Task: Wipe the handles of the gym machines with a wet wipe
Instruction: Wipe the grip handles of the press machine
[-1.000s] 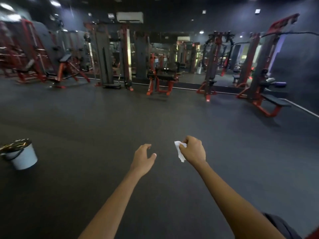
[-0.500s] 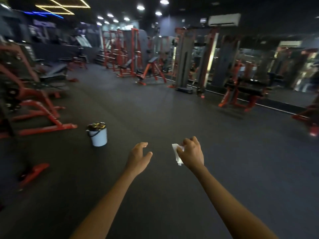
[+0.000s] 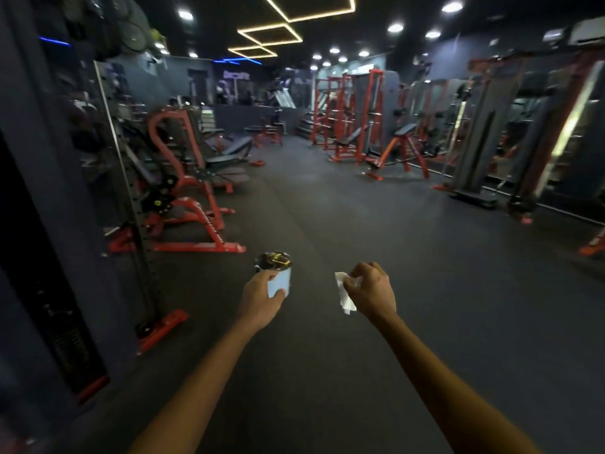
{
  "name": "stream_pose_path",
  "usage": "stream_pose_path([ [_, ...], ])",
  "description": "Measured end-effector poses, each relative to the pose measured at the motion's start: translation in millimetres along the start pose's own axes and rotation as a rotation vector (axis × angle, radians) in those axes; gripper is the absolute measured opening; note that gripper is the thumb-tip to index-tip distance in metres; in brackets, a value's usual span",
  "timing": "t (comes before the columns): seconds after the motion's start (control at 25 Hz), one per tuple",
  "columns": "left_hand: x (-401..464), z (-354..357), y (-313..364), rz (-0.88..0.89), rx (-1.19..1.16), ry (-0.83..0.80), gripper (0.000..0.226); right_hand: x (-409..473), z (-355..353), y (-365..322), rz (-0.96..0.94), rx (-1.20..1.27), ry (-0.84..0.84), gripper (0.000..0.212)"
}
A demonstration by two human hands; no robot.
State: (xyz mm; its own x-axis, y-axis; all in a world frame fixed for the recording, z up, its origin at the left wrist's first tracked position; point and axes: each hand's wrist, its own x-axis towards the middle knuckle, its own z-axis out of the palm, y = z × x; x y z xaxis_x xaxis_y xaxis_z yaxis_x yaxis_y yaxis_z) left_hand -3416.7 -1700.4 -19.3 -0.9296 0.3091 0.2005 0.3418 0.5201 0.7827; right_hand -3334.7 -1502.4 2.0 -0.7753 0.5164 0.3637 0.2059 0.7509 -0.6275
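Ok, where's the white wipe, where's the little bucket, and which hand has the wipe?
wet wipe point(image 3: 344, 296): head view, on the hanging white part.
bucket point(image 3: 280, 280): head view, on its white side wall.
right hand point(image 3: 371, 290): head view, on its back, pinching the wipe.

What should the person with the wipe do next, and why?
Probably walk toward the nearest machine, the red-framed machine on the left. The right hand already pinches the white wipe, the left hand holds nothing, and neither hand touches any handle yet.
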Motion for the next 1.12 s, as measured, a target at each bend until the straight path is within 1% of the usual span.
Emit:
stream_pose_path([
  [0.12,67.5,5.4,-22.8,-0.042,0.023,0.066,0.039,80.8,52.1,-2.1,-0.067,0.027,-0.064,0.015],
  [0.24,136.8,14.5,-53.1,-0.106,0.055,0.150,0.043,161.2,107.4,0.5,-0.137,0.077,-0.133,0.016],
  [0.36,202.1,19.7,-67.1,-0.170,0.079,0.236,0.043,240.2,150.8,2.1,-0.169,0.113,-0.227,0.013],
  [0.48,273.9,15.8,-77.7,-0.204,0.098,0.305,0.043,327.7,187.9,-14.8,-0.234,0.153,-0.265,0.014],
  [0.6,338.2,9.7,-103.2,-0.241,0.114,0.350,0.044,387.7,234.2,-35.6,-0.308,0.185,-0.326,0.016],
  [0.84,487.6,-5.3,-170.9,-0.266,0.100,0.396,0.044,511.3,357.3,-69.8,-0.362,0.274,-0.405,0.018],
  [0.96,569.0,-32.5,-201.1,-0.301,0.105,0.405,0.045,578.5,416.4,-96.5,-0.354,0.269,-0.456,0.018],
  [1.12,686.9,-76.9,-229.5,-0.281,0.106,0.418,0.045,684.8,478.5,-146.1,-0.364,0.311,-0.444,0.015],
])
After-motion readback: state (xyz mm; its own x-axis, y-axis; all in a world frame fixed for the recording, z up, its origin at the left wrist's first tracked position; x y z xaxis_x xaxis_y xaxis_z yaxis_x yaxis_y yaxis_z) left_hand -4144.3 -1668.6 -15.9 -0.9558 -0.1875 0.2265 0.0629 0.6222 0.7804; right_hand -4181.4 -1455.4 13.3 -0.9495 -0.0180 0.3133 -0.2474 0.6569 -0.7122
